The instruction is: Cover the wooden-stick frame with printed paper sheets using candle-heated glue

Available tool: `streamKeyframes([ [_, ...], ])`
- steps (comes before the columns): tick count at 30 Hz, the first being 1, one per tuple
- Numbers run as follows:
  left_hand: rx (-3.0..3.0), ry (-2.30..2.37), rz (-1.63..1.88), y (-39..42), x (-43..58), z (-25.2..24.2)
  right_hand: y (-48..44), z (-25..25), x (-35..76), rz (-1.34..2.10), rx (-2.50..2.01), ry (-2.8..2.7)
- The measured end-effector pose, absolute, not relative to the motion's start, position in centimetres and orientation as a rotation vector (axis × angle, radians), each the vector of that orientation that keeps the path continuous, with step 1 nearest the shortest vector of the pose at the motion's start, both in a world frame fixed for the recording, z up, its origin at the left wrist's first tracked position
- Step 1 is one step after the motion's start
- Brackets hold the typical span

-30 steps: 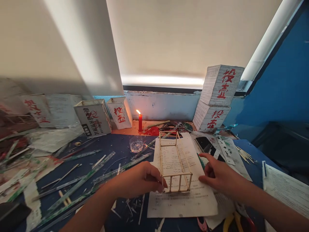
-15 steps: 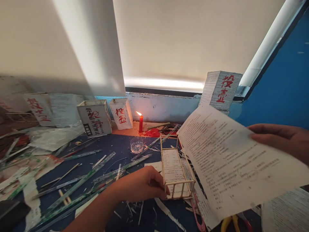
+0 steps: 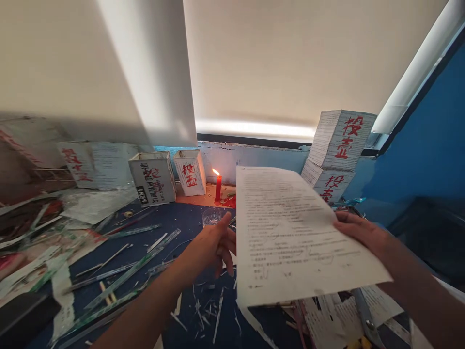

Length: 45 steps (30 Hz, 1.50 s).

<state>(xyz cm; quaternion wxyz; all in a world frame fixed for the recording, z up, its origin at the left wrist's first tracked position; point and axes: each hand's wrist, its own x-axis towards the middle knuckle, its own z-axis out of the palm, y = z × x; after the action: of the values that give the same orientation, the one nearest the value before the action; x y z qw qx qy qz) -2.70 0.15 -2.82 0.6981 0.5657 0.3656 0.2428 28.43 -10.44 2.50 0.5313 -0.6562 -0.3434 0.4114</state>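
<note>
A large printed paper sheet hangs tilted over the middle of the work surface. My right hand grips its right edge, fingers behind and partly hidden. At the sheet's left edge is my left hand, its thumb and fingers apart, holding nothing I can see. Beyond that hand stands a small clear round dish. Behind the dish a lit red candle stands upright. The stick frame is hidden behind the sheet.
Paper-covered boxes with red characters stand at the back: a dark-fronted one, a small one, and a stack at right. Clear green-marked strips and scraps litter the left. Scissors lie at lower right.
The sheet has swung left and now covers the stick frame. My right hand has moved left with it. My left hand has let go of the frame and risen. The view has shifted slightly.
</note>
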Motion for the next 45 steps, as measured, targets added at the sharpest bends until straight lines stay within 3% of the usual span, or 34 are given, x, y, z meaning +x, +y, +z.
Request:
streamKeyframes([
  [12, 1.134, 0.87, 0.696, 0.2, -2.4, -3.5, -10.7, -1.5, 25.4, 1.165, -1.604, -0.805],
  [26, 1.33, 1.022, 0.535, 0.8, -2.5, -4.8, -10.3, -3.1, 27.8, 1.272, -1.639, -0.857],
  [29, 1.532, 1.226, 0.517, 0.5, -2.8, -3.8, -10.0, -3.2, 27.9, 1.258, -1.63, -0.964],
  [35, 2.085, 1.521, 0.835, -0.7, -2.4, 0.2, -9.6, -3.6, 28.2, 1.302, -1.56, -1.06],
  [39, 2.333, 1.244, 0.616, -1.4, -0.2, 1.2, -9.6, -4.2, 28.4, 1.311, -1.547, -1.101],
  [45, 2.394, 1.179, 0.174, -1.7, 1.9, -1.1, -9.6, -4.5, 28.0, 1.28, -1.54, -1.158],
])
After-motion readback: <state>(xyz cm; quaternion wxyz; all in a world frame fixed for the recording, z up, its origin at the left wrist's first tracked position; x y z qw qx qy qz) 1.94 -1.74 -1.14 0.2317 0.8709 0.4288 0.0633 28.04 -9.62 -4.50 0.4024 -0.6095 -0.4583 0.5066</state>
